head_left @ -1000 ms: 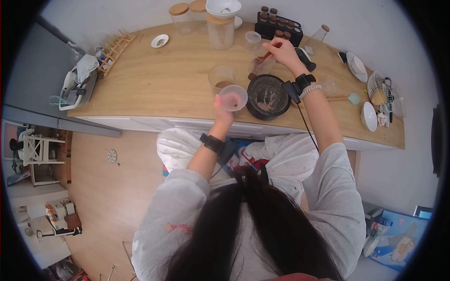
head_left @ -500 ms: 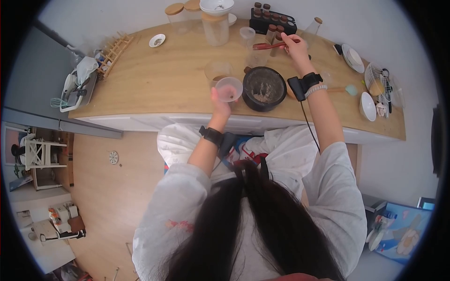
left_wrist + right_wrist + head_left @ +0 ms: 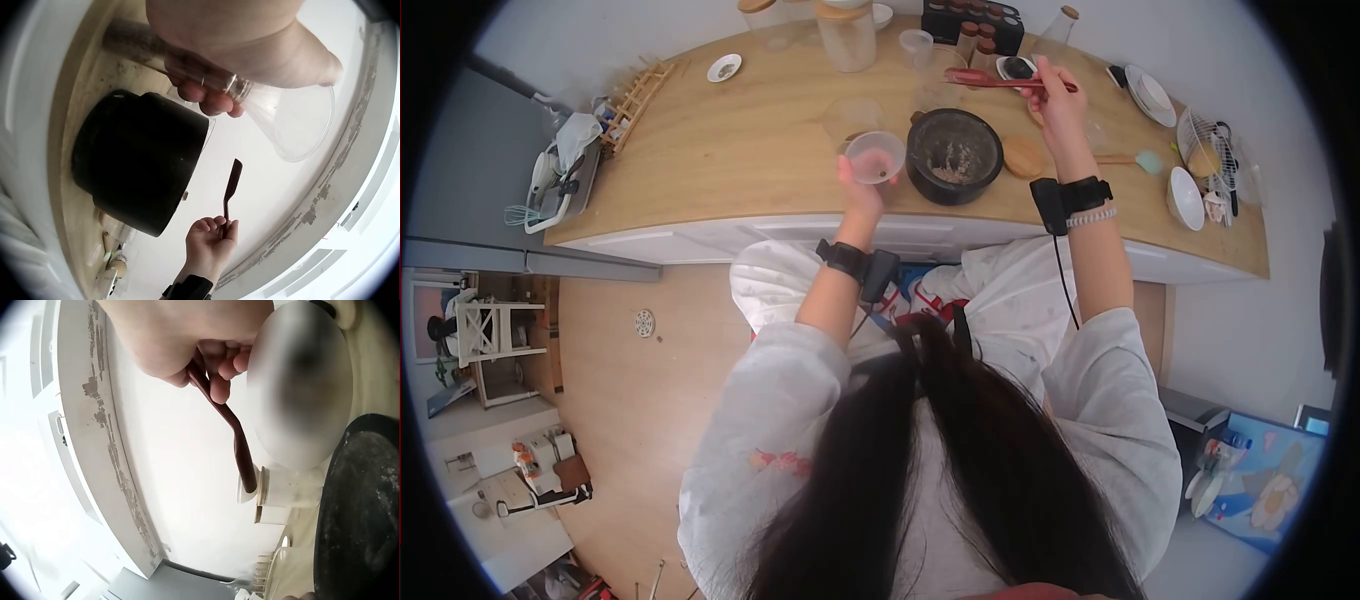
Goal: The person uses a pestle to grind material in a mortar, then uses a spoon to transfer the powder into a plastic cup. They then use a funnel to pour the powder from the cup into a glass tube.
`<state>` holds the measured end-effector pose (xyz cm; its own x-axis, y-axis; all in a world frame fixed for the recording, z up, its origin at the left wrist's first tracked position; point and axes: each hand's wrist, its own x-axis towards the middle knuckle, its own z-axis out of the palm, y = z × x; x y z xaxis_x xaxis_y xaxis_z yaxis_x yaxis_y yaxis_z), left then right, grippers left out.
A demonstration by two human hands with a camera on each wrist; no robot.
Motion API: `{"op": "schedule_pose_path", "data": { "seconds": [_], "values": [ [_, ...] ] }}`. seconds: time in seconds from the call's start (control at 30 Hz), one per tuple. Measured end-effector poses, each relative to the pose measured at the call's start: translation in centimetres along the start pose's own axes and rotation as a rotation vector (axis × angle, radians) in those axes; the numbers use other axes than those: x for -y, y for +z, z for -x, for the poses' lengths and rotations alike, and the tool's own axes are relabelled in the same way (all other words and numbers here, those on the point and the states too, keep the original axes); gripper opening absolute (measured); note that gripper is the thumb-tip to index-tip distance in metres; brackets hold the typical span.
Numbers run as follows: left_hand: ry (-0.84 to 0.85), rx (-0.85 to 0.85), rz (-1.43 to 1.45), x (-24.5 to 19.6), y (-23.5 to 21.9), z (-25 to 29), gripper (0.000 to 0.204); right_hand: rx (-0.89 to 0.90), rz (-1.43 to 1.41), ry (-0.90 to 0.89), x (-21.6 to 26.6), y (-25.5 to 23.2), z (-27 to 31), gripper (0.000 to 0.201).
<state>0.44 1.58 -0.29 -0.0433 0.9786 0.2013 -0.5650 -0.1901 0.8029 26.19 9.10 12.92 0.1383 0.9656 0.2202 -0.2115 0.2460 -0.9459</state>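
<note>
My left hand (image 3: pixel 862 195) holds a clear funnel (image 3: pixel 874 158) at the left of the black mortar (image 3: pixel 955 195). In the left wrist view its fingers curl round a glass tube (image 3: pixel 134 42) with brownish content, the funnel (image 3: pixel 294 122) at the tube's mouth. Beyond the mortar's right side, my right hand (image 3: pixel 1062 110) is raised, pinching a dark red spoon (image 3: pixel 990 80) by its handle; the spoon points left. The right wrist view shows the spoon (image 3: pixel 244 456) in the air, its bowl's content not visible. Coarse greyish bits lie inside the mortar.
Behind the mortar stand clear containers, brown-capped jars (image 3: pixel 968 38) and a black rack (image 3: pixel 945 22). A round wooden piece (image 3: pixel 1026 156), a spatula (image 3: pixel 1148 161) and a white bowl (image 3: pixel 1186 198) lie rightward. A small white dish (image 3: pixel 724 68) sits left.
My right hand has lifted the spoon from the clear container behind the mortar and moved right, turning the spoon level. The left hand keeps its hold on the funnel and tube. The head view has shifted.
</note>
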Motion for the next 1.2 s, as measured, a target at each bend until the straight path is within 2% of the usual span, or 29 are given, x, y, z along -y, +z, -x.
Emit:
{"op": "schedule_pose_path", "data": {
  "seconds": [0.23, 0.43, 0.53, 0.63, 0.77, 0.83, 0.9, 1.1, 1.2],
  "values": [
    [-0.007, -0.028, 0.035, -0.1, 0.3, 0.1, 0.075, 0.015, 0.145, 0.035, 0.9, -1.2, 3.8, 0.024],
    [-0.013, -0.011, 0.063, -0.3, 0.4, 0.1, 0.077, -0.002, 0.178, -0.097, 0.4, 1.0, 0.6, 0.024],
    [-0.024, -0.039, 0.071, -0.4, 0.7, 0.2, 0.078, 0.043, 0.550, -0.165, -1.9, 2.6, -2.8, 0.029],
    [-0.003, 0.011, 0.044, -0.4, 0.5, 0.1, 0.078, 0.152, 0.917, -0.199, -3.3, 5.1, -4.5, 0.036],
    [0.013, 0.018, 0.008, -0.5, 0.3, 0.1, 0.077, 0.297, 1.164, -0.134, -4.6, 7.6, -4.9, 0.037],
    [0.016, 0.033, 0.001, -0.4, 0.2, 0.1, 0.077, 0.331, 1.193, -0.185, -5.2, 8.1, -4.9, 0.033],
    [0.009, -0.022, 0.019, -0.1, 0.3, 0.1, 0.076, 0.390, 1.247, -0.256, -5.1, 8.3, -4.8, 0.031],
    [0.036, -0.030, 0.002, 0.0, 0.3, 0.3, 0.075, 0.361, 1.225, -0.381, -5.2, 7.2, -5.3, 0.027],
    [0.029, -0.037, 0.001, 0.3, 0.2, 0.3, 0.075, 0.472, 1.226, -0.302, -4.5, 7.4, -4.9, 0.028]
  ]
}}
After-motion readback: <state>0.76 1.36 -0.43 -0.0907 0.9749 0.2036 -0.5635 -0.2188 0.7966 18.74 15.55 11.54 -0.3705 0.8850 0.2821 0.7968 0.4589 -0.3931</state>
